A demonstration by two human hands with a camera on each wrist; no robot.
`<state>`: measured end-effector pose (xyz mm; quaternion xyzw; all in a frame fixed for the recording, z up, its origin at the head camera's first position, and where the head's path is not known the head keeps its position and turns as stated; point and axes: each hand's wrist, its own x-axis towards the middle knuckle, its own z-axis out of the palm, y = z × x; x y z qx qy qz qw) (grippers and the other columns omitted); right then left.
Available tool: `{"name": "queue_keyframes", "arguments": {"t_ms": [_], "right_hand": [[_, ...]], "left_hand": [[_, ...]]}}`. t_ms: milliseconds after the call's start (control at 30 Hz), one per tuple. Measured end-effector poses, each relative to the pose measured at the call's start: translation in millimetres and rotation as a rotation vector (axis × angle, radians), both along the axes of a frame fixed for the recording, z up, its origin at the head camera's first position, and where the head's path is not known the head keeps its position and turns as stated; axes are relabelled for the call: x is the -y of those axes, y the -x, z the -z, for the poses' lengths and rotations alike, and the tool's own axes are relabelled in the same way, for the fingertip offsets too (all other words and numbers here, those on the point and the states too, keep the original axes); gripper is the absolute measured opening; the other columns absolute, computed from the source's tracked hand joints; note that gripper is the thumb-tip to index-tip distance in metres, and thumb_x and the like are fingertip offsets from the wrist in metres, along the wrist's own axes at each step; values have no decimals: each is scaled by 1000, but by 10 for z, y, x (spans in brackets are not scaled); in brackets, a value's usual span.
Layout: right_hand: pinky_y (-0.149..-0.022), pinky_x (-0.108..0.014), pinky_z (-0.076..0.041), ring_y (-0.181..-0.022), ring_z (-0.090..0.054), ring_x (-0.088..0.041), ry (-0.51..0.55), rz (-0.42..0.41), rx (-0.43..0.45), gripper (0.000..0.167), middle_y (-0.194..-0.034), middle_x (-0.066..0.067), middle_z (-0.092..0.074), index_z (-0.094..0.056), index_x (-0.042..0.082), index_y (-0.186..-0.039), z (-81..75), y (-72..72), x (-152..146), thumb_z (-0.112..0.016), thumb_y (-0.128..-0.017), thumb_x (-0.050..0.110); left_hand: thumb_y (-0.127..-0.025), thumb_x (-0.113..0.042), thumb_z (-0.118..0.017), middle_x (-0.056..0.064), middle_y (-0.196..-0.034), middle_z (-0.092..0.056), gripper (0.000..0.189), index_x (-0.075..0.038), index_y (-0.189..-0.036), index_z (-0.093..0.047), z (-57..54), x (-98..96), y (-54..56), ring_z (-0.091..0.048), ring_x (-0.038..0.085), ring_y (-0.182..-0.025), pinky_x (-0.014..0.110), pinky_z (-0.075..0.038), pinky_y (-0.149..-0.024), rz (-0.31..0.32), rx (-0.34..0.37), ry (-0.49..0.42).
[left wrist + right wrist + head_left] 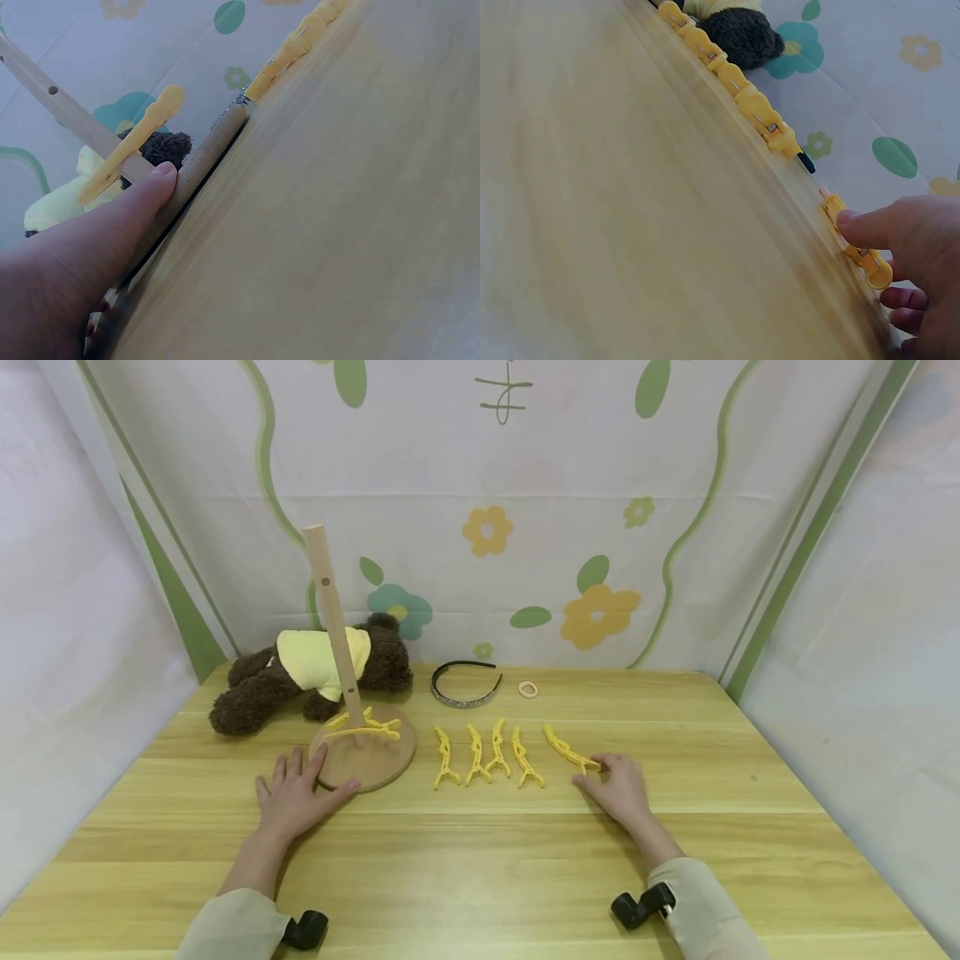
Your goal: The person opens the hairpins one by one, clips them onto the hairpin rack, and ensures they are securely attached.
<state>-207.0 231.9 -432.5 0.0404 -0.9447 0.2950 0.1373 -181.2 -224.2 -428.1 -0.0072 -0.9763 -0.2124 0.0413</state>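
Note:
In the head view, my left hand (291,802) rests with spread fingers at the near left edge of a stand's round wooden base (367,768). Its thumb (163,171) lies along the base's rim in the left wrist view. A tall wooden post (335,618) rises from the base, and yellow hair clips (386,729) sit around its foot. Farther right, my right hand (621,789) pinches the near end of another yellow hair clip (562,747). The right wrist view has the thumb on this clip (876,274), with the other fingers partly hidden behind it.
Several more yellow hair clips (476,753) lie in a row between the hands. Behind them are a black sparkly headband (467,702) and a small pale ring (528,690). A dark brown teddy bear (247,702) in a yellow shirt lies behind the stand, near the printed curtain (420,527).

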Motion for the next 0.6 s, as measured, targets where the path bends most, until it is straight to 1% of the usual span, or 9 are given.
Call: {"name": "queue_keyframes", "arguments": {"t_ms": [67,133,267,433,600], "right_hand": [[-74,-44,-32,-89,-42,-34,-21,19,5,50,-94,-18,-52,-59,-3,-103,-3,-1,-9,-70,-70,33],[-73,-44,-31,-89,-41,-35,-20,26,7,49,-95,-19,-51,-58,-4,-103,-6,-5,-16,-70,-71,32],[-77,-45,-30,-92,-39,-36,17,32,19,45,-99,-22,-51,-58,-5,-103,-13,-16,-31,-69,-72,26],[-82,-48,-30,-96,-40,-38,90,25,38,41,-104,-25,-51,-56,-8,-106,-45,-14,-57,-66,-76,18],[-78,-45,-39,-91,-50,-35,231,15,85,41,-98,-23,-54,-52,-9,-111,-86,1,-67,-64,-78,11]], "left_hand": [[-71,-68,-45,33,-134,-10,93,-12,-140,-15,-1,3,0,0,49,-120,67,7,-83,0,-1,-2],[-71,-68,-45,33,-134,-10,93,-12,-140,-15,3,2,2,0,49,-121,67,7,-83,-1,-2,-2],[-72,-68,-45,32,-135,-10,93,-13,-140,-14,5,-4,6,0,49,-120,67,8,-83,7,-1,2],[-72,-68,-44,32,-135,-9,93,-13,-140,-14,11,-8,11,0,49,-121,66,9,-83,11,-2,6],[-72,-68,-45,32,-135,-9,93,-12,-140,-15,15,0,3,0,49,-121,66,9,-83,1,0,3]]}}
